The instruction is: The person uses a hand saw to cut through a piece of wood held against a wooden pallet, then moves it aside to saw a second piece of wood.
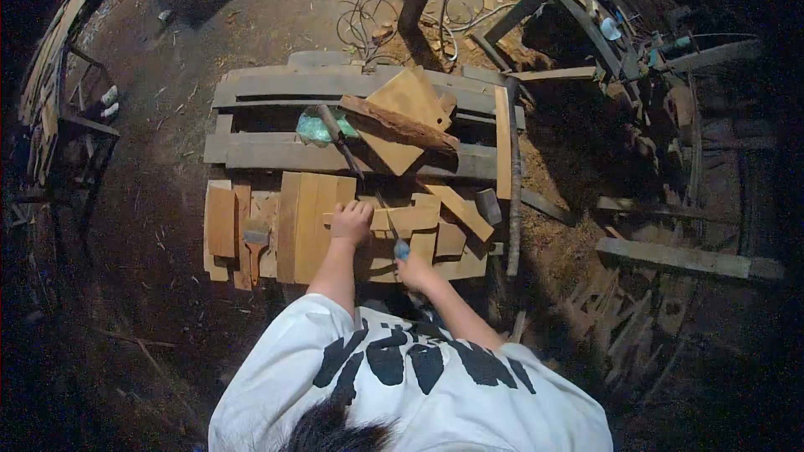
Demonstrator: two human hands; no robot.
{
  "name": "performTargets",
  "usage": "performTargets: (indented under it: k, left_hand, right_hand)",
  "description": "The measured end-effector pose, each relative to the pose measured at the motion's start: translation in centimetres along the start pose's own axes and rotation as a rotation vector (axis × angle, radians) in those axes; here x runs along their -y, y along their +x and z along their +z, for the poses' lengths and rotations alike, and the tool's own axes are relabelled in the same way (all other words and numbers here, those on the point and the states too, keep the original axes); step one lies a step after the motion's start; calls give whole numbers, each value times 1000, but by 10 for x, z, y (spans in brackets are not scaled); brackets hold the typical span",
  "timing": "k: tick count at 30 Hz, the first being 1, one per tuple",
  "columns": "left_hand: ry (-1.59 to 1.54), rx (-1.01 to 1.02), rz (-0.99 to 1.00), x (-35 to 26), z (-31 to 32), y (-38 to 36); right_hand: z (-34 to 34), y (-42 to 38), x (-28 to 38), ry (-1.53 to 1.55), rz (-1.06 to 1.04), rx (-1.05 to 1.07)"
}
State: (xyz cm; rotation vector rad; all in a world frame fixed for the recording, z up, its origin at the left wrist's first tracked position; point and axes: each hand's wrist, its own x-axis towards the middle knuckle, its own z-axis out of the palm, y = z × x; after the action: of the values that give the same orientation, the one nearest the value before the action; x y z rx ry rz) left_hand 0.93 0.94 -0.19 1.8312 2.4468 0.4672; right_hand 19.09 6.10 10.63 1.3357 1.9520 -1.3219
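Note:
My left hand (352, 223) is closed over the left end of a short, pale wood strip (410, 218), pressing it on the workbench. In my right hand (412, 271) is the blue handle of a hand saw (401, 249). Its thin, dark blade lies across the strip, a little right of my left hand, and points away from me; its teeth are too small to make out. Beside my left hand lie several pale boards (311, 222) side by side. Just beyond it rests a long tool with a wooden handle (331, 123).
A slatted wooden workbench (276, 84) carries a square board (402, 151), a rough bark-edged piece (402, 123), a green plastic bag (313, 128) and a paintbrush (255, 243). Wood offcuts (461, 211) lie to the right. Coiled cables (364, 25) are on the floor behind.

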Motion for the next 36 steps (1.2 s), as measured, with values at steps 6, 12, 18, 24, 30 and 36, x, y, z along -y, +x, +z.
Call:
performTargets:
  k: [6,12,18,24,30,36]
  left_hand:
    - [41,40,11,2,0,-1]
    - [20,62,4,2,2,-1]
    - [3,54,-16,2,5,0]
    - [51,69,-2,-2,-4,1]
    - [23,12,-12,0,3,-1]
    - [120,-47,24,3,6,-1]
  right_hand:
    - [-8,-7,12,-43,-79,-26]
    - [-12,-20,3,-62,42,47]
    - [-2,17,5,-95,51,18]
    - [-10,-38,0,-8,18,10]
    - [1,24,1,-43,75,9]
    - [7,-28,-23,118,-212,-96]
